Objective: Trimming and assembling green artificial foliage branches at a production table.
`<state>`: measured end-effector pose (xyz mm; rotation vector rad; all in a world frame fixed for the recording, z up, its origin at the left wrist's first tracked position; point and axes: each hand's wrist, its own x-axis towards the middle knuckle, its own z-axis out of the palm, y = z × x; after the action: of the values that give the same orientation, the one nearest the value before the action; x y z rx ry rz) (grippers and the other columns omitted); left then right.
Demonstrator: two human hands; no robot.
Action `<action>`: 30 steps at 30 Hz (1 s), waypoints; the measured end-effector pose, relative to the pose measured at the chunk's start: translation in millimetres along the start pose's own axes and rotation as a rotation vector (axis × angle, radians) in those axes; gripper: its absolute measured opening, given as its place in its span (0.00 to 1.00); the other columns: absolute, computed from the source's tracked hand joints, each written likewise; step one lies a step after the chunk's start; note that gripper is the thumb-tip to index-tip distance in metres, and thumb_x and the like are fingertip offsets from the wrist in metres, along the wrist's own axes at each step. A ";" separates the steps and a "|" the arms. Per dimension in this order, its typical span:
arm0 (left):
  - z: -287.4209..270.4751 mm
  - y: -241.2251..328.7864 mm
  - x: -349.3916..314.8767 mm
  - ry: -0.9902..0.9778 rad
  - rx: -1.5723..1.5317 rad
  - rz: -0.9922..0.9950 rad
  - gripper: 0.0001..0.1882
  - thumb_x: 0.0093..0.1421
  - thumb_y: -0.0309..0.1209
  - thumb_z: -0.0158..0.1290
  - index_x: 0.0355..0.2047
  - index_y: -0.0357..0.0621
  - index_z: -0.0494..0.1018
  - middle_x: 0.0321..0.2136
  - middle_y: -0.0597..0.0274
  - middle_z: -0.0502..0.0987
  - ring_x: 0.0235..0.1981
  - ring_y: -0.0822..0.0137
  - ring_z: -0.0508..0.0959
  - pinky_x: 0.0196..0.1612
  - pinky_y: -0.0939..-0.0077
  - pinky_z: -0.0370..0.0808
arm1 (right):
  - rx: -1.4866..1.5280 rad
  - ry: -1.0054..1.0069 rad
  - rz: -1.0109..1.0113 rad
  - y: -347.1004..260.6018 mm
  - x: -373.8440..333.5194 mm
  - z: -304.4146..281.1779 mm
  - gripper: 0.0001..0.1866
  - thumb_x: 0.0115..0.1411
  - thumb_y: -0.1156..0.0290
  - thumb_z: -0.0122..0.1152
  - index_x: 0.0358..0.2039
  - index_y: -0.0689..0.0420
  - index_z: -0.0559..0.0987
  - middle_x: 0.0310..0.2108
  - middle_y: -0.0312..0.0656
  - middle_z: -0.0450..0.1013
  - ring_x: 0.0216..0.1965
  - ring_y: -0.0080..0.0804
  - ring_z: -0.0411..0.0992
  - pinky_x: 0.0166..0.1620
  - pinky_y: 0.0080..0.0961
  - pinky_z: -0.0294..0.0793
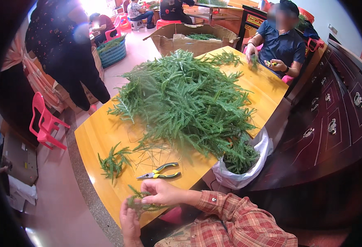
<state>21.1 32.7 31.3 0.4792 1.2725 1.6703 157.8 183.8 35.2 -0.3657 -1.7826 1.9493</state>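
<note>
R hand pinches a small green needle-leaf sprig, thumb & fingertips close tog. L hand holds its near left side, fingers narrow too. Sprig is over the near end of the shiny yellow wood table. Just past it: yellow-and-black pliers w/ a silver nose. Far left of them, a small green bunch. Farther back, a big green heap of sprigs; white plastic sack on right.

A yellow wooden table is covered by a heap of green conifer sprigs; beside it are laid long-nose pliers, thin wire-like strands and a smaller sprig bunch.
</note>
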 end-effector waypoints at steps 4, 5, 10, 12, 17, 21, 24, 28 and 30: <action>-9.4 -6.0 0.2 -0.123 0.075 -0.022 0.19 0.59 0.39 0.54 0.44 0.36 0.68 0.36 0.56 0.76 0.40 0.64 0.76 0.43 0.72 0.73 | 0.002 -0.017 0.020 3.8 -0.7 1.2 0.11 0.53 0.71 0.64 0.29 0.59 0.69 0.23 0.29 0.65 0.27 0.14 0.63 0.28 0.16 0.63; -7.7 -4.8 0.3 -0.166 0.095 -0.019 0.18 0.60 0.38 0.54 0.43 0.36 0.69 0.33 0.54 0.77 0.39 0.63 0.77 0.44 0.71 0.73 | 0.027 -0.016 0.024 5.7 -0.4 1.2 0.11 0.54 0.71 0.64 0.30 0.59 0.69 0.23 0.29 0.66 0.27 0.14 0.63 0.28 0.15 0.63; 0.5 -1.2 -1.5 -0.172 -0.043 0.013 0.18 0.58 0.37 0.56 0.40 0.34 0.70 0.29 0.56 0.77 0.38 0.62 0.77 0.44 0.71 0.72 | 0.336 -0.062 0.228 10.2 1.9 -0.1 0.14 0.53 0.70 0.65 0.33 0.59 0.69 0.26 0.30 0.67 0.28 0.14 0.64 0.29 0.16 0.65; -0.5 -2.2 -1.3 -0.173 -0.013 0.046 0.17 0.58 0.36 0.55 0.40 0.34 0.70 0.29 0.56 0.77 0.37 0.63 0.77 0.44 0.70 0.72 | 0.318 0.040 0.138 10.5 2.1 2.7 0.17 0.52 0.68 0.66 0.38 0.60 0.69 0.28 0.33 0.68 0.29 0.17 0.66 0.30 0.18 0.68; -5.5 -3.8 2.6 -0.051 -0.022 0.041 0.14 0.59 0.32 0.53 0.41 0.34 0.70 0.30 0.56 0.77 0.35 0.65 0.77 0.43 0.71 0.72 | -0.473 0.451 -0.225 -12.6 -2.7 3.9 0.26 0.51 0.66 0.65 0.49 0.59 0.67 0.34 0.38 0.71 0.30 0.27 0.70 0.34 0.22 0.71; -5.6 -1.3 3.1 -0.014 0.024 0.035 0.12 0.60 0.31 0.53 0.40 0.35 0.70 0.29 0.58 0.77 0.35 0.65 0.77 0.41 0.72 0.73 | -0.728 0.388 -0.603 -11.8 0.6 5.9 0.29 0.50 0.65 0.65 0.51 0.58 0.68 0.34 0.43 0.71 0.32 0.38 0.72 0.37 0.30 0.72; 5.7 1.8 -0.5 -0.043 0.041 0.055 0.12 0.59 0.29 0.53 0.41 0.35 0.70 0.31 0.57 0.77 0.33 0.68 0.76 0.40 0.74 0.72 | -0.696 0.262 -0.508 3.7 -2.0 7.9 0.26 0.49 0.66 0.65 0.48 0.59 0.69 0.34 0.44 0.72 0.34 0.40 0.72 0.37 0.34 0.72; 6.7 3.3 -1.7 -0.061 0.075 0.078 0.13 0.59 0.28 0.53 0.42 0.34 0.70 0.32 0.57 0.78 0.31 0.69 0.76 0.39 0.76 0.72 | -0.623 0.214 -0.345 11.5 -3.2 7.3 0.20 0.48 0.67 0.64 0.41 0.59 0.73 0.31 0.44 0.73 0.34 0.41 0.73 0.36 0.36 0.72; 5.1 3.1 -1.2 -0.064 0.088 0.084 0.13 0.59 0.29 0.53 0.42 0.35 0.70 0.32 0.57 0.78 0.31 0.70 0.76 0.39 0.76 0.72 | -0.595 0.222 -0.289 13.3 -3.3 6.7 0.17 0.48 0.67 0.63 0.39 0.59 0.74 0.30 0.44 0.74 0.34 0.41 0.73 0.36 0.36 0.72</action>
<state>24.1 34.3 36.2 0.6423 1.2987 1.6598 155.2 175.7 22.5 -0.4637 -2.0972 1.1132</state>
